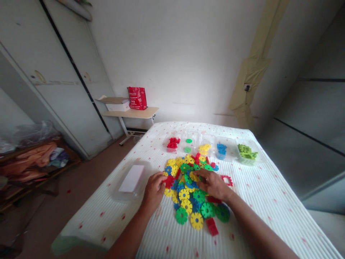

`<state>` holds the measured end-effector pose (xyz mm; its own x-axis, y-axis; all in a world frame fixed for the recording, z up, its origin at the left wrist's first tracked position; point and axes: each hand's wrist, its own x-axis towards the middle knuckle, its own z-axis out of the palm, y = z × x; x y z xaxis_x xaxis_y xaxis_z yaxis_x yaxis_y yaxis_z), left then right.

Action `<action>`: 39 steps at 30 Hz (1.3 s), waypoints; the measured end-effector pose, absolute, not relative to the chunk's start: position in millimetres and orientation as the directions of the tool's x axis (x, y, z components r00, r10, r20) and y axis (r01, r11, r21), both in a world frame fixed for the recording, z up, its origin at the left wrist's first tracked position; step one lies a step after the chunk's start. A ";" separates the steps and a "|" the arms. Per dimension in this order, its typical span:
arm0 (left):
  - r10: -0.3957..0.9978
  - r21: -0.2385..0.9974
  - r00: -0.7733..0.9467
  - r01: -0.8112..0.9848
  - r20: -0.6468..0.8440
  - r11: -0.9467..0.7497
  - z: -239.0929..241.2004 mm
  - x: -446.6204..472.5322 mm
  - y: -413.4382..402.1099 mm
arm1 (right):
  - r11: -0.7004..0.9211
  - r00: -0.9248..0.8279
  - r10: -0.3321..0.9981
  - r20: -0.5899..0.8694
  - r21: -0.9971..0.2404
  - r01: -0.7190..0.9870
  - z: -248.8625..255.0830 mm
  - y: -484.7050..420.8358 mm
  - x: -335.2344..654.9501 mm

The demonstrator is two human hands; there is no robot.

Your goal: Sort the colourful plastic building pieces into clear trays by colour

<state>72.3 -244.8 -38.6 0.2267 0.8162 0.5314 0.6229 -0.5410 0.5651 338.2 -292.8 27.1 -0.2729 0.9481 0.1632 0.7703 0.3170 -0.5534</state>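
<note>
The left hand (155, 189) touches the left side of the pile of toy discs (196, 220), fingers bent. The right hand (212, 183) lies on top (nobody can tell if either hand grips a disc). The pile sits in the middle of the bed (269, 201). Small sorting tubs (246, 160) line its far edge.

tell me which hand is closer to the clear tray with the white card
Left. The left hand sits just right of the clear tray; the right hand is farther right, across the pile of toy pieces.
</note>
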 end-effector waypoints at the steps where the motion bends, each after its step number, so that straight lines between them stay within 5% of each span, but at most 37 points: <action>1: 0.817 0.565 0.229 0.623 0.529 -0.540 -38.2 72.2 -244.9 | 0.307 -0.263 0.952 0.159 -0.516 0.799 25.8 -292.5 340.1; 25: 0.799 0.532 0.237 0.638 0.553 -0.557 -44.2 73.2 -242.9 | 0.114 -0.116 0.993 -0.007 -0.148 0.982 40.2 -269.5 317.7; 39: 0.785 0.529 0.230 0.628 0.575 -0.571 -47.4 73.7 -241.9 | 0.220 -0.274 0.954 -0.122 -0.338 0.915 40.2 -252.7 329.1</action>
<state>73.7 -241.9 -47.4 0.2298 0.7853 0.5750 0.6279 -0.5710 0.5289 329.1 -252.7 40.2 -0.2741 0.9539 -0.1224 0.9151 0.2195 -0.3383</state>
